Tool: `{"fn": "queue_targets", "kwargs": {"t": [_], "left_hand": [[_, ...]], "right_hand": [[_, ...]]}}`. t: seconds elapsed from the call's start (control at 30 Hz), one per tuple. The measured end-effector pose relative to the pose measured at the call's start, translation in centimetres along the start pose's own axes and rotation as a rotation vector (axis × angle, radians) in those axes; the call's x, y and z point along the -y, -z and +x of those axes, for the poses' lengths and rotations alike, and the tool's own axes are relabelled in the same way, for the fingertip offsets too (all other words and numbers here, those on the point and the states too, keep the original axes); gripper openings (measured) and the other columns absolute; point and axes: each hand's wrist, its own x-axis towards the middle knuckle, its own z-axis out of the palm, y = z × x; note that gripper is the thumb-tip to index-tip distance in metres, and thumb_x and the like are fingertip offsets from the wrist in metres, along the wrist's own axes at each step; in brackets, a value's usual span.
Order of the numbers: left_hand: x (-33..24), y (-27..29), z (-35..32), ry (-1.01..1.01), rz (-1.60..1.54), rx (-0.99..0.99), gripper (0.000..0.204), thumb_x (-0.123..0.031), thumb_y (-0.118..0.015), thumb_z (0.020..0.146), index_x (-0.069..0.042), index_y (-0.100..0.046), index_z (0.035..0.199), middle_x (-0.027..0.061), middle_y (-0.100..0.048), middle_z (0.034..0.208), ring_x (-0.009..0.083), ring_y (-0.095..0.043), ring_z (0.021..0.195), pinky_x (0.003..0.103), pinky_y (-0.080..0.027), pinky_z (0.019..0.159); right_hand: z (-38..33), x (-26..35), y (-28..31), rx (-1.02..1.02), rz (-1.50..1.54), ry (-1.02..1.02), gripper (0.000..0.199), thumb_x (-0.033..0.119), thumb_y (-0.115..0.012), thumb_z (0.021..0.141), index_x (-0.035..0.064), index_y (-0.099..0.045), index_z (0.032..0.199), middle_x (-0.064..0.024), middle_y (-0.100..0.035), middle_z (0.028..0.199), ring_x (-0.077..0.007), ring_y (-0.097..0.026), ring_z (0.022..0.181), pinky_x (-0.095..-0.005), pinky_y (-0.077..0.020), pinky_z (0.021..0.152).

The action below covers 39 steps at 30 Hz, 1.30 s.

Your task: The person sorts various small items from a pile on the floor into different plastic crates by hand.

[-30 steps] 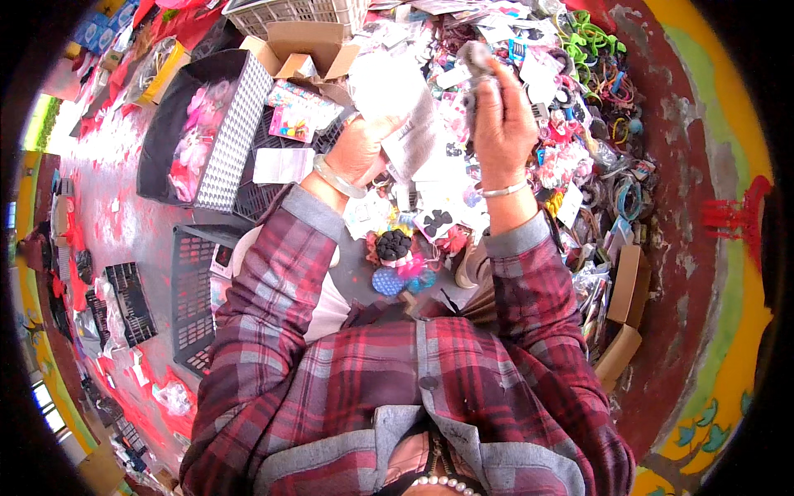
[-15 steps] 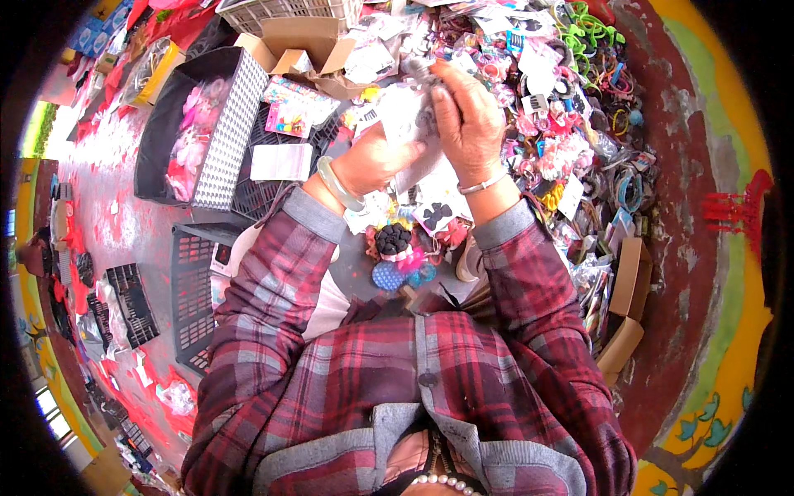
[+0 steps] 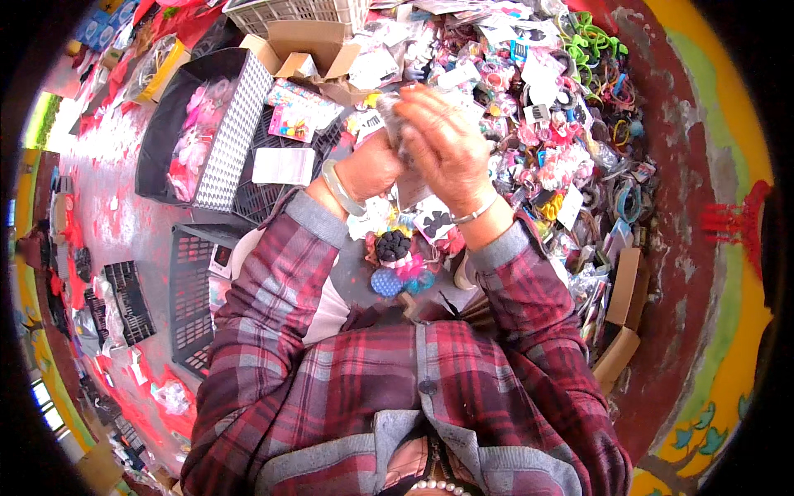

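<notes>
My left hand (image 3: 370,172), wearing a pale bangle, is closed on a white card (image 3: 412,188), whose lower part shows under the fingers. My right hand (image 3: 447,149) is pressed up against it, with its fingers curled over a grey, fuzzy-looking piece (image 3: 389,107) at the card's top. Most of that piece is hidden by the fingers, so its exact kind does not show. Just below the hands lie a card with a black flower-shaped hair piece (image 3: 436,221), a bundle of black hair ties (image 3: 393,245) and a blue dotted round piece (image 3: 386,282).
A large heap of hair accessories (image 3: 562,157) spreads beyond and to my right. On the left stand a dark bin with pink pieces (image 3: 240,132), a black crate (image 3: 192,289) and a stack of pale cards (image 3: 283,165). An opened cardboard box (image 3: 310,37) sits at the back.
Both hands have come closer together, the right one moving left and slightly nearer to me. The right fingers now cover more of the grey piece and the card.
</notes>
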Motion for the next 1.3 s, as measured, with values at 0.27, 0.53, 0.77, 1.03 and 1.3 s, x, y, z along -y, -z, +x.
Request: {"fn": "queue_targets", "kwargs": {"t": [0.27, 0.53, 0.77, 1.03, 1.3], "left_hand": [[-4.0, -0.4, -0.2, 0.02, -0.734, -0.08, 0.04, -0.003, -0.053, 0.082, 0.003, -0.044, 0.121, 0.0138, -0.055, 0.114, 0.0246, -0.055, 0.105, 0.037, -0.044, 0.091], [-4.7, 1.2, -1.3, -0.081, -0.721, -0.156, 0.045, -0.005, -0.057, 0.079, 0.004, -0.044, 0.12, 0.0166, -0.055, 0.113, 0.0271, -0.056, 0.103, 0.039, -0.045, 0.091], [-5.9, 2.6, -4.1, -0.02, -0.543, -0.267, 0.076, -0.051, -0.06, 0.077, -0.002, -0.035, 0.13, 0.0159, -0.047, 0.124, 0.0263, -0.041, 0.119, 0.044, -0.029, 0.101], [-10.2, 0.5, -12.2, 0.137, -0.604, -0.283, 0.077, -0.061, -0.051, 0.078, -0.004, -0.037, 0.128, 0.0137, -0.057, 0.112, 0.0232, -0.058, 0.099, 0.037, -0.048, 0.083], [-9.0, 2.0, -19.9, 0.043, -0.605, -0.535, 0.033, -0.01, -0.052, 0.086, -0.002, -0.049, 0.117, 0.0085, -0.062, 0.102, 0.0149, -0.063, 0.081, 0.021, -0.049, 0.058]], "right_hand": [[-2.1, -7.3, 3.4, -0.254, 0.576, -1.017, 0.02, -0.005, -0.048, 0.075, 0.0018, -0.066, 0.077, -0.0044, -0.064, 0.078, -0.0101, -0.058, 0.067, -0.0215, -0.0455, 0.061], [-1.7, -3.1, 4.5, 0.634, 0.661, -0.867, 0.027, 0.024, -0.068, 0.079, 0.0012, -0.065, 0.092, 0.0029, -0.057, 0.068, -0.0045, -0.049, 0.058, -0.0194, -0.0403, 0.051], [-1.3, -0.1, 5.0, 0.213, -0.201, -0.119, 0.01, 0.011, -0.068, 0.069, 0.0074, -0.067, 0.077, -0.0051, -0.059, 0.071, -0.0229, -0.058, 0.065, -0.0333, -0.0458, 0.057], [-2.1, 3.8, 3.7, 0.026, -0.621, 0.268, 0.008, 0.016, -0.069, 0.07, 0.0179, -0.065, 0.076, 0.005, -0.05, 0.074, -0.0118, -0.053, 0.072, -0.0297, -0.036, 0.057], [-1.3, 9.4, 0.5, 0.33, -0.498, 0.268, 0.032, 0.012, -0.068, 0.069, 0.0148, -0.065, 0.101, -0.0001, -0.056, 0.087, -0.0171, -0.056, 0.083, -0.0323, -0.0406, 0.069]]}}
